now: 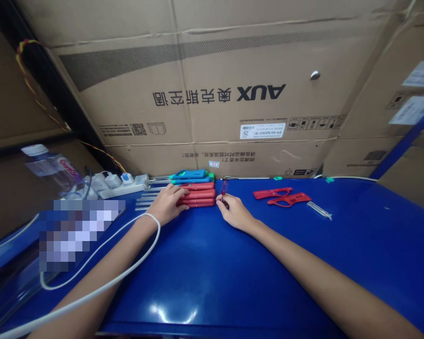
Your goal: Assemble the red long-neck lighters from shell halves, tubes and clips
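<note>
Red plastic shells (197,195), four stacked, touch the left hand (167,205).

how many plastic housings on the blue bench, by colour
stacked red plastic housings: 4
loose red plastic housings: 2
stacked blue plastic housings with green ends: 2
total: 8

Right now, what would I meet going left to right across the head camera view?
water bottle, power strip, left hand, stacked red pieces, small red piece, right hand, two loose red pieces, metal rod
</note>
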A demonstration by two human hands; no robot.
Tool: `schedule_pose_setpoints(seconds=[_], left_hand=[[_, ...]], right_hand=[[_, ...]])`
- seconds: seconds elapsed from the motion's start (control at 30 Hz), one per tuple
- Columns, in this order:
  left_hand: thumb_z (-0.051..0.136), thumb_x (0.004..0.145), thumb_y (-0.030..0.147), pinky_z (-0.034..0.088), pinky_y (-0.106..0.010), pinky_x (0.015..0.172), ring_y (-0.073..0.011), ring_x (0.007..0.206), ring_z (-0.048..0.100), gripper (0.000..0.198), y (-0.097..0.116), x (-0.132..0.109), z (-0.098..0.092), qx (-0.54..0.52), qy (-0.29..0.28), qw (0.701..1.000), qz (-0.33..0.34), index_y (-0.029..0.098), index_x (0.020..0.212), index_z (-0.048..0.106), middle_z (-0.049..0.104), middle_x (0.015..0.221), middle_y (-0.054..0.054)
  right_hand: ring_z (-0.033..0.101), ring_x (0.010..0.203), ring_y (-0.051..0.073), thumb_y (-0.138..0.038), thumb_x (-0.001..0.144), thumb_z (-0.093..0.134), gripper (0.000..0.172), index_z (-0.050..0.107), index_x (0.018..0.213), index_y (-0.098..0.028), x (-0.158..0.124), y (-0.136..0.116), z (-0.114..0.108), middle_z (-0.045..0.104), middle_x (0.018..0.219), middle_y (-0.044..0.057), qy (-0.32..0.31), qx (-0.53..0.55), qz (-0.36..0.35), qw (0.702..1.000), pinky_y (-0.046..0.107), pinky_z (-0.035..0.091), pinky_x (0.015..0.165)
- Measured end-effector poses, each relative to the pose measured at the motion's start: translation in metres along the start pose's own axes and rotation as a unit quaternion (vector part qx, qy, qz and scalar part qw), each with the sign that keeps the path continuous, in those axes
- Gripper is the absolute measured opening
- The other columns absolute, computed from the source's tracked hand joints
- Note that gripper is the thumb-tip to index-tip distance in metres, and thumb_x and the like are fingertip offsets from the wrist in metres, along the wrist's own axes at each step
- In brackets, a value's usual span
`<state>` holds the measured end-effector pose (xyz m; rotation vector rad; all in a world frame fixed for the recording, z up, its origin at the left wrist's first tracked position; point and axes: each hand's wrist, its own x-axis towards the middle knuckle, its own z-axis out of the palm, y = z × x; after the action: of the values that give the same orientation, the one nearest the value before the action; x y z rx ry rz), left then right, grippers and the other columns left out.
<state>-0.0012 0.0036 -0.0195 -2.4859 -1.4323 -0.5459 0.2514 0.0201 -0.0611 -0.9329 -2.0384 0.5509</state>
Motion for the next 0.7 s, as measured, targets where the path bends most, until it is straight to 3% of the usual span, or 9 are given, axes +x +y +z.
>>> schedule_pose_setpoints(seconds=[0.43,0.7], left_hand=[[0.075,0.071,0.032,0.049,-0.044,0.087,-0.0293,0.099,0.058,0.036,-0.013,-0.002,-0.009,-0.023,-0.017,0.999,-0.015,0.019,0.104,0.065,0.066,0.102,-0.011],[0.065,0.079,0.035,0.052,-0.037,0.081,-0.0246,0.09,0.062,0.024,-0.022,-0.003,-0.006,-0.012,-0.034,0.999,-0.035,0.02,0.098,0.066,0.065,0.094,-0.007]], right_hand=[[0.054,0.066,0.015,-0.018,0.09,0.047,0.015,0.059,0.082,-0.018,0.0,0.0,0.0,0.06,0.076,0.002,0.002,-0.001,-0.002,1.0,0.027,0.041,0.067],[0.055,0.067,0.015,-0.017,0.09,0.047,0.015,0.059,0.082,-0.018,0.0,0.0,0.0,0.06,0.076,0.003,0.001,0.002,-0.002,1.0,0.027,0.042,0.067]])
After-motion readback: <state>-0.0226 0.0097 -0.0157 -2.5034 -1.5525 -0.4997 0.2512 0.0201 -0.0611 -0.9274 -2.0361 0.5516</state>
